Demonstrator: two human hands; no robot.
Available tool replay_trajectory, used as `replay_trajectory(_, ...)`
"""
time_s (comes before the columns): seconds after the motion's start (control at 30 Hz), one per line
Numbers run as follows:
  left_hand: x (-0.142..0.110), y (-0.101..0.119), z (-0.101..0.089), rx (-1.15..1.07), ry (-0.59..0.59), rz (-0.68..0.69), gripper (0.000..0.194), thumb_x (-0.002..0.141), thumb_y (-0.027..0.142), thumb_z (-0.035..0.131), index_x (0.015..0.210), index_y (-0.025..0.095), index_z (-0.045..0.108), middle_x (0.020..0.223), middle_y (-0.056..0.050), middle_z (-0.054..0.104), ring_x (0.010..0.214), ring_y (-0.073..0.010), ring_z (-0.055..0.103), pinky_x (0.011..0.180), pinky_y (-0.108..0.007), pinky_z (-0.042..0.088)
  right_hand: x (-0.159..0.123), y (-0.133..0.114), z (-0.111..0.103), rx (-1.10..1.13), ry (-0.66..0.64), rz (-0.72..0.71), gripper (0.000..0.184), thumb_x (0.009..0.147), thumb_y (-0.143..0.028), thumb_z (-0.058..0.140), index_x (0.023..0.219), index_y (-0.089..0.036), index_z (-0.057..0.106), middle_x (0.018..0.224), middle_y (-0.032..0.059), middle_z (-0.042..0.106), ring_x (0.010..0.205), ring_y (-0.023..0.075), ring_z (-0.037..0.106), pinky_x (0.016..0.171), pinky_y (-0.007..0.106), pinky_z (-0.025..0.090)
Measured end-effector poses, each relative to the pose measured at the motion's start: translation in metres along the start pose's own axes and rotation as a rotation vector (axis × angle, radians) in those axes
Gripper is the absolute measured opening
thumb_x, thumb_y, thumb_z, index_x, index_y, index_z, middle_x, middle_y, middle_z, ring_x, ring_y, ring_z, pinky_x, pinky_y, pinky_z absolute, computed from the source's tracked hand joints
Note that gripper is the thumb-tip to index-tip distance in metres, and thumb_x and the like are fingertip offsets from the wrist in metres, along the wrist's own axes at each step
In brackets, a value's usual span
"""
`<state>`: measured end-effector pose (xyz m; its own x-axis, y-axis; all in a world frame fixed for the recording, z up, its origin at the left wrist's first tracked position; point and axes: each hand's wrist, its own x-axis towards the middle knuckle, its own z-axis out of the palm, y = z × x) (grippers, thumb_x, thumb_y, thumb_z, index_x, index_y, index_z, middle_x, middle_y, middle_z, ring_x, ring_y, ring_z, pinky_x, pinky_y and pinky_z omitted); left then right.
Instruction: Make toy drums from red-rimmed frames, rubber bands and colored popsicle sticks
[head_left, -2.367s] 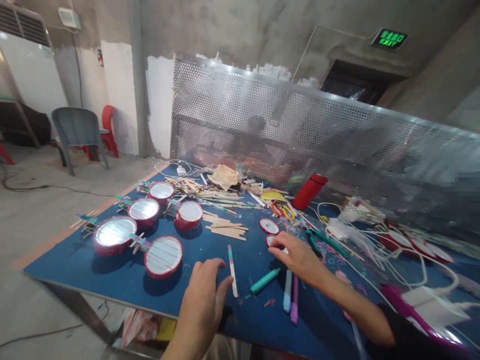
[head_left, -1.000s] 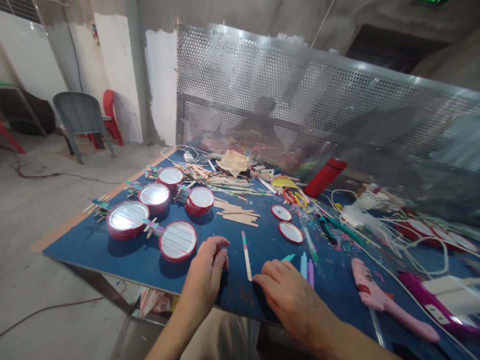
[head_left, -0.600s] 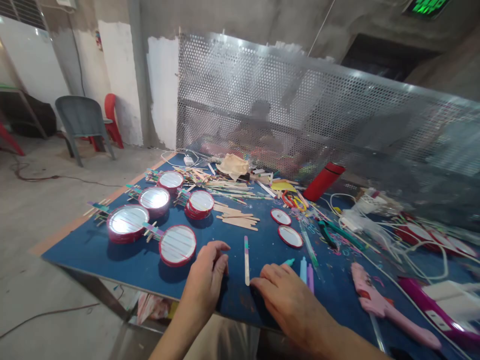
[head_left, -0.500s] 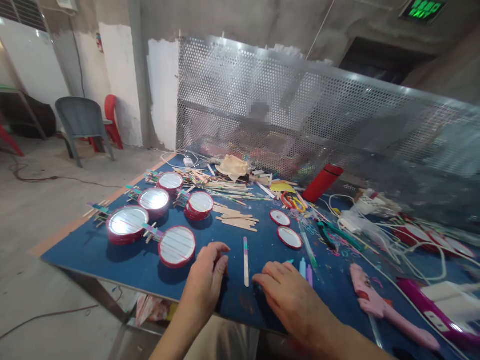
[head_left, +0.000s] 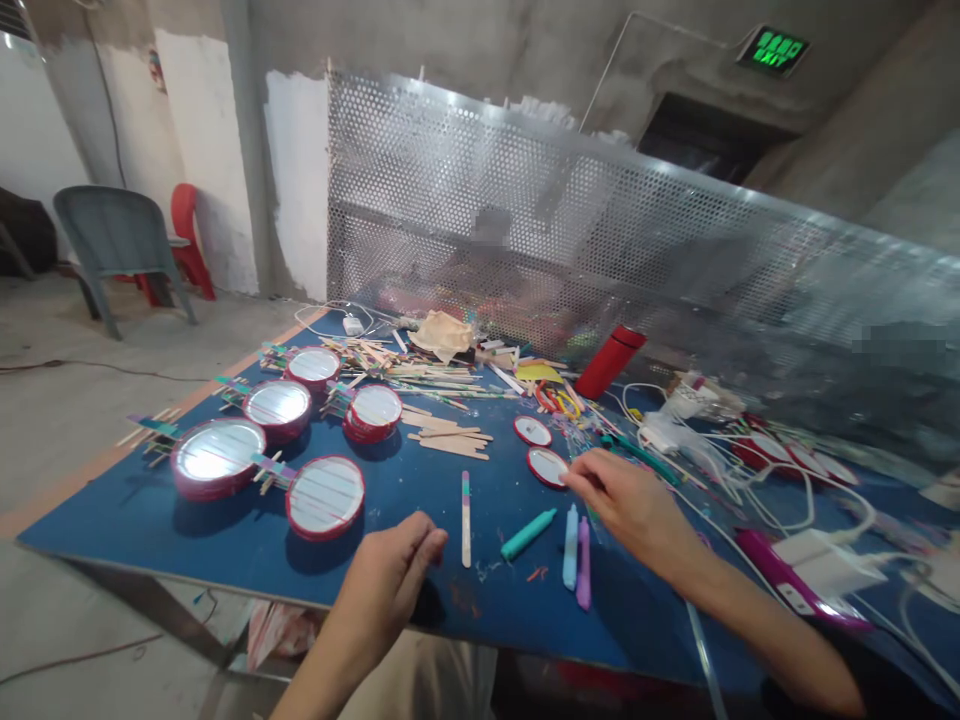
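Note:
My left hand [head_left: 394, 572] rests near the table's front edge, its fingers curled and the thumb against them, with nothing visible in it. To its right lies a craft stick [head_left: 466, 525] with a purple and teal painted end. My right hand [head_left: 626, 505] reaches over the table with its fingers drawn together. Its fingertips are at the right rim of a red-rimmed white disc [head_left: 545, 468]; whether they grip it I cannot tell. A second such disc [head_left: 533, 431] lies just behind. Teal [head_left: 529, 535], light blue [head_left: 571, 550] and purple [head_left: 584, 565] markers lie between my hands.
Several small banjo-like instruments [head_left: 325, 497] with red rims stand on the left. Plain craft sticks [head_left: 454, 437] lie mid-table. A red bottle [head_left: 611, 362] leans before the perforated metal panel [head_left: 450, 190]. White cables and a purple power strip [head_left: 799, 580] crowd the right.
My right hand has moved from beside the craft stick, away from me and rightward to the disc, uncovering the markers. My left hand's thumb and fingers have closed together. The view has turned right.

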<state>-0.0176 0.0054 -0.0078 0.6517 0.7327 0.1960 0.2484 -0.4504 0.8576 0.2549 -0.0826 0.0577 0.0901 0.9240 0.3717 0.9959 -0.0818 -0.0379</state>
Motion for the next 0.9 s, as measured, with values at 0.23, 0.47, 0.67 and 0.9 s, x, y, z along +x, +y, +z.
replay_trajectory(0.23,-0.005,0.002,0.0,0.03,0.044,0.079,0.044,0.087,0.034,0.045,0.054,0.023,0.019,0.052,0.008,0.021,0.049,-0.0094,0.026,0.048,-0.024,0.017,-0.007,0.021,-0.015,-0.016,0.089,0.224,0.049,0.094,-0.055,0.026,0.053,-0.027,0.031,0.044,-0.0022,0.041,0.043,0.016,0.04,0.05,0.03,0.028)
replay_trajectory(0.47,0.002,0.002,0.0,-0.004,0.232,0.172,0.017,0.068,0.011,0.044,0.059,0.023,0.036,0.066,0.002,0.049,0.064,-0.0153,0.048,0.059,-0.023,0.038,-0.015,0.025,-0.018,-0.013,0.141,0.321,0.053,0.092,-0.06,0.026,0.05,-0.027,0.028,0.043,-0.0018,0.038,0.044,0.0163,0.039,0.051,0.03,0.026)
replay_trajectory(0.67,-0.001,-0.01,0.003,-0.251,0.179,-0.033,0.015,0.073,0.016,0.043,0.071,0.023,0.056,0.058,0.006,0.047,0.053,-0.0138,0.043,0.053,-0.022,0.036,-0.011,0.034,-0.017,-0.031,0.158,0.326,0.056,0.093,-0.06,0.024,0.05,-0.026,0.035,0.046,-0.0001,0.046,0.047,0.0165,0.044,0.052,0.03,0.028)
replay_trajectory(0.9,-0.001,-0.011,0.007,-0.324,0.237,-0.042,0.009,0.077,0.024,0.053,0.079,0.024,0.062,0.061,0.005,0.053,0.057,-0.0149,0.049,0.055,-0.022,0.041,0.008,0.055,-0.015,-0.033,0.11,0.331,0.049,0.096,-0.05,0.028,0.063,-0.025,0.053,0.058,0.0018,0.064,0.053,0.0178,0.057,0.054,0.028,0.032)
